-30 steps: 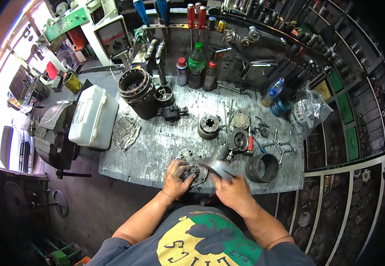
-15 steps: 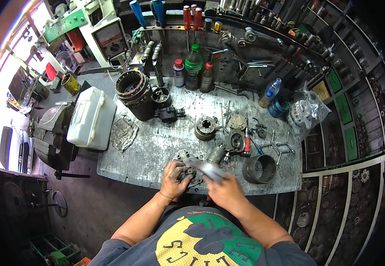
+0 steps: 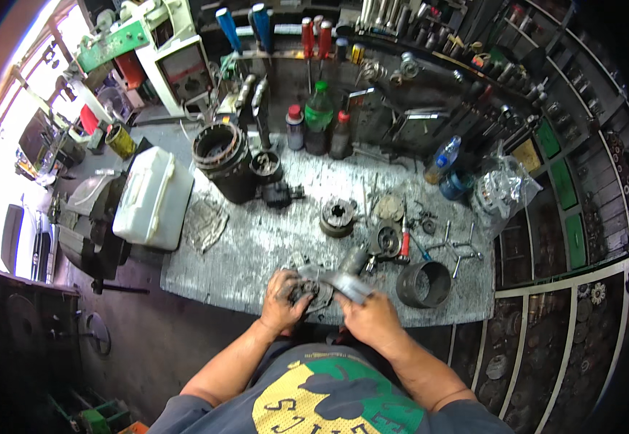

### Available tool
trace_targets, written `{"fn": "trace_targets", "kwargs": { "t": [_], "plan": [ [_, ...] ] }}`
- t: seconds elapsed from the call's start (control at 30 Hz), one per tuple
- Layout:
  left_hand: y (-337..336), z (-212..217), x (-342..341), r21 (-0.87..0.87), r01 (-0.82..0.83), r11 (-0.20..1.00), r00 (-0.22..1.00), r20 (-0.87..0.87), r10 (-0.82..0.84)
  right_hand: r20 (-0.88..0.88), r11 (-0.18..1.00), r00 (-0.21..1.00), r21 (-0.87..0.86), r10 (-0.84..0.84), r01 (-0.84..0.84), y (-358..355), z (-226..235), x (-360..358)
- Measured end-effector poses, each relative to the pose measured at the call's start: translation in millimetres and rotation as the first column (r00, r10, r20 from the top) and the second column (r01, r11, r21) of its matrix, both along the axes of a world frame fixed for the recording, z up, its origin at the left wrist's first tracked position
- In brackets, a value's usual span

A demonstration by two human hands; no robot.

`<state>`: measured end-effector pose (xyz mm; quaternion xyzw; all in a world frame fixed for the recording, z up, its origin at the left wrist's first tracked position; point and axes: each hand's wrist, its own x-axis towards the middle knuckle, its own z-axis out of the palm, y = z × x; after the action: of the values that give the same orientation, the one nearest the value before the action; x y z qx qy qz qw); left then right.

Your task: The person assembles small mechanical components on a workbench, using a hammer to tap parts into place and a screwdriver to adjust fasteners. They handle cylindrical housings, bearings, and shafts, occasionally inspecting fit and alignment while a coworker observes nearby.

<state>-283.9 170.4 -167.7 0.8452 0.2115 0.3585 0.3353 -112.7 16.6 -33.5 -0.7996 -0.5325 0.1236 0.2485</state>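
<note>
My left hand (image 3: 280, 300) grips the left side of a round grey metal end housing (image 3: 319, 295) with lugs, at the bench's front edge. The fingers lie over its upper part and the thumb is near its centre. In my closed right hand (image 3: 369, 314) is a grey metal hand tool (image 3: 354, 288), blurred; its kind is not clear. The tool's far end reaches left over the housing, close to my left fingers. Just beyond my right hand lies a grey cylindrical motor part (image 3: 353, 260).
A black metal ring (image 3: 424, 283) stands at right, near a four-armed wrench (image 3: 461, 249) and a red-handled tool (image 3: 404, 242). Mid-bench is a round slotted part (image 3: 338, 215). A large dark cylinder (image 3: 225, 163) and a white case (image 3: 153, 199) stand left; bottles (image 3: 319, 116) line the back.
The whole view has shifted slightly downward. My left hand stays on the housing, and the tool in my right hand has moved slightly over it, blurred in both frames.
</note>
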Motion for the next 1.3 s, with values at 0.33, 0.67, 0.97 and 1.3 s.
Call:
{"fn": "trace_targets", "kwargs": {
  "t": [0.33,0.67,0.97,1.3],
  "plan": [
    [-0.9,-0.8,-2.3,-0.033,0.006,0.999,1.000,0.026,-0.005,0.054,0.995,0.994,0.012,0.095,-0.095,3.2,-23.3,-3.0],
    [-16.5,16.5,0.7,-0.026,-0.064,0.998,0.993,-0.096,0.061,0.028,0.981,0.989,0.130,0.145,-0.147,-20.7,-42.0,5.1],
    [-20.3,15.8,6.4,-0.268,-0.136,0.954,0.981,-0.169,0.093,-0.023,0.988,0.993,0.106,0.113,-0.110,-22.7,-21.7,9.0],
    [-10.7,4.9,2.4,-0.171,-0.028,0.985,0.992,-0.128,0.006,0.017,0.965,0.994,0.242,0.104,-0.105,5.1,18.9,14.5]
  ]
}}
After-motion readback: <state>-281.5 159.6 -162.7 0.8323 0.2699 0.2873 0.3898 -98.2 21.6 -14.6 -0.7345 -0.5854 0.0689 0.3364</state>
